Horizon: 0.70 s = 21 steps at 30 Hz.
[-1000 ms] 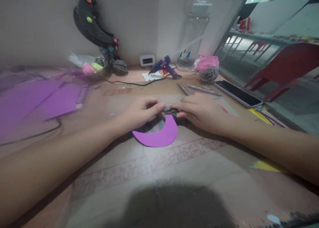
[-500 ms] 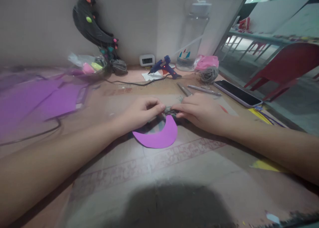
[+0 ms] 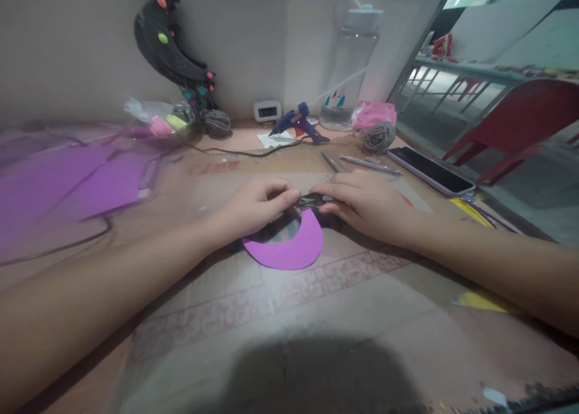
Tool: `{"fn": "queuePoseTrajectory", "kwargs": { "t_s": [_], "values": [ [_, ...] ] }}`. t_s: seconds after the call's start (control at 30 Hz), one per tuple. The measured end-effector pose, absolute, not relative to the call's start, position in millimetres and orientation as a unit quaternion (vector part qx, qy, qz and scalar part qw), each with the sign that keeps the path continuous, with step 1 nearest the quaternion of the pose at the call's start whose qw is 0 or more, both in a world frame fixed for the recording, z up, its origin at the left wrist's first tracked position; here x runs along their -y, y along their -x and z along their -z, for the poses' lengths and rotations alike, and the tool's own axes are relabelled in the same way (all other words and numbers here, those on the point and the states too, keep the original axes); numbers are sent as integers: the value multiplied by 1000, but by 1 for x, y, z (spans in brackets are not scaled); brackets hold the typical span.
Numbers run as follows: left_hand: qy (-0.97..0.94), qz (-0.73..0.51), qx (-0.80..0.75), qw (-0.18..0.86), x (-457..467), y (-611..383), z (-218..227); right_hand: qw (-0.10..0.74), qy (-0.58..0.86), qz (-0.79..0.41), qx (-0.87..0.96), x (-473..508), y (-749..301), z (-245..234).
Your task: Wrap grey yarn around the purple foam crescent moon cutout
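Left hand and right hand meet fingertip to fingertip at the middle of the table. Each is pinched shut on one end of a small dark strip, which lies along the inner, far edge of a purple foam crescent. Against the two earlier views almost nothing has moved. The pinch is the same on both sides and the wrists lie at the same angle, while the crescent has slid only a trace to the right. By my reading the strip is being held pressed in place rather than shifted. Nearer the right forearm lies a yellow scrap. Out to the left, blurred, are purple foam sheets with a dark cable running past them. Just beyond the right hand rest two thin grey sticks, and further right is a phone, face up. Further back stand a blue glue gun on its white paper, a ball of twine and a clear bowl of coloured bits. Against the wall are a small clock, a clear bottle and a black crescent ornament.
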<state>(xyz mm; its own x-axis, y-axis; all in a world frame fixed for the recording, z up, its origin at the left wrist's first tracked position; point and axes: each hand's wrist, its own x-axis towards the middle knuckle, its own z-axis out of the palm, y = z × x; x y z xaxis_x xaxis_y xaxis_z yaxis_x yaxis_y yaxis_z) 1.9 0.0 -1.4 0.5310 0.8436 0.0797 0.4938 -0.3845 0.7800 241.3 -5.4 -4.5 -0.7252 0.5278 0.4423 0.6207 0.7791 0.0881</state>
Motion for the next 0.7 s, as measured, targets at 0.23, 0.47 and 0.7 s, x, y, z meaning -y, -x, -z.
{"fn": "queuePoseTrajectory", "kwargs": {
  "t_s": [0.23,0.47,0.7],
  "values": [
    [-789,-229,-420,387,0,0,3,213,292,129,923,6,-240,4],
    [-795,-223,-409,387,-2,1,5,213,282,135,926,5,-239,5],
    [-796,-220,-405,392,-1,0,2,197,292,129,927,6,-239,3]
  ]
}}
